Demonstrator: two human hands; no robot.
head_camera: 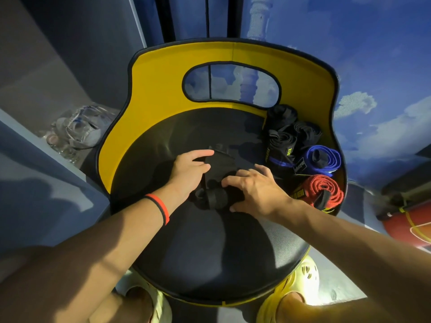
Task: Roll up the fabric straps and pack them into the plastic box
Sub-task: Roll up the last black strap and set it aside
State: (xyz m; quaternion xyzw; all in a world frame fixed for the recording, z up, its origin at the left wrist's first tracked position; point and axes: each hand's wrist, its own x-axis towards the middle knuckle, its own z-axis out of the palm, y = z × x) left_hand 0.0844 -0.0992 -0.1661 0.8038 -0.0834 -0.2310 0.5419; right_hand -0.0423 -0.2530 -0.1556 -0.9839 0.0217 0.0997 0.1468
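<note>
Lying across the black seat [210, 241] of one chair, one black strap [220, 163] is partly rolled. The left hand [189, 169] presses its flat end with straight fingers. The right hand [254, 190] curls fingers and thumb round the rolled end. At the seat's right edge sit five finished rolls: three black rolls [282, 136], one blue roll [323, 159], one red roll [323, 190].
</note>
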